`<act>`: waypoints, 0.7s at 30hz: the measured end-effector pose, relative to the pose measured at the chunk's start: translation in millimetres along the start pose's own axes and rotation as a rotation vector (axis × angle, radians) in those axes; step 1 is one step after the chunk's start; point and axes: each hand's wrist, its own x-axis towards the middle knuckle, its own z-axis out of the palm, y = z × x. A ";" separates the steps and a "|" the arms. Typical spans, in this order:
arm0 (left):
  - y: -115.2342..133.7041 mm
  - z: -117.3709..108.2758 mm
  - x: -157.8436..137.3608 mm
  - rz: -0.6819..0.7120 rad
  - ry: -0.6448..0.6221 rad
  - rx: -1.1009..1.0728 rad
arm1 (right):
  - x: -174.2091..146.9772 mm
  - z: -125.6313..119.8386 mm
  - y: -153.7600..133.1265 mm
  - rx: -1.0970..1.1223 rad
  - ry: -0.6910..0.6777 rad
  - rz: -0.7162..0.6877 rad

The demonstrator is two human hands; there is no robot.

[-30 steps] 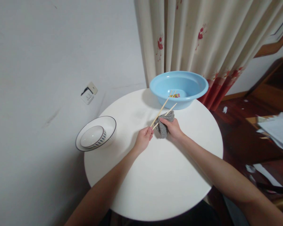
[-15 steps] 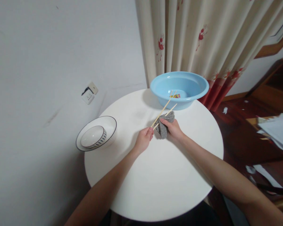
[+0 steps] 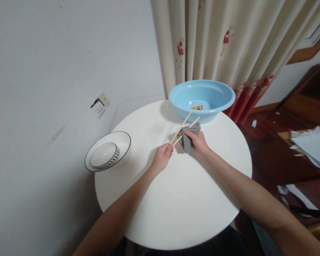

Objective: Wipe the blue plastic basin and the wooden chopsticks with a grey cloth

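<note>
My left hand [image 3: 162, 156] is closed round the near ends of several light wooden chopsticks [image 3: 185, 121], which fan out away from me. In my right hand [image 3: 198, 140] is a grey cloth [image 3: 187, 143], pinched under the thumb and folded about one of the chopsticks. The far tips of the others reach over the near rim of a light blue basin [image 3: 176, 103]. Both hands are above the white round table [image 3: 181, 206]. The palm side of each hand is hidden.
At the table's left edge a small white bowl [image 3: 102, 154] sits inside a larger dark-rimmed white bowl [image 3: 125, 142], near the wall. A patterned curtain [image 3: 210, 42] hangs behind the basin. Papers [image 3: 313, 144] lie on the right, past the table.
My right hand has slid the grey cloth a little way along the chopstick, away from my left hand. The left hand keeps its grip in nearly the same place.
</note>
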 end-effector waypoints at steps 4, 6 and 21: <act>0.5 -0.7 -1.1 -0.003 -0.013 0.004 | 17.7 -11.5 -12.8 0.107 0.123 -0.092; 0.3 -0.7 -1.8 -0.001 -0.020 0.007 | 25.4 -17.4 -17.8 0.164 0.178 -0.127; -4.6 -2.4 -2.3 0.003 -0.024 0.035 | 37.1 -25.4 -17.6 0.359 0.272 -0.167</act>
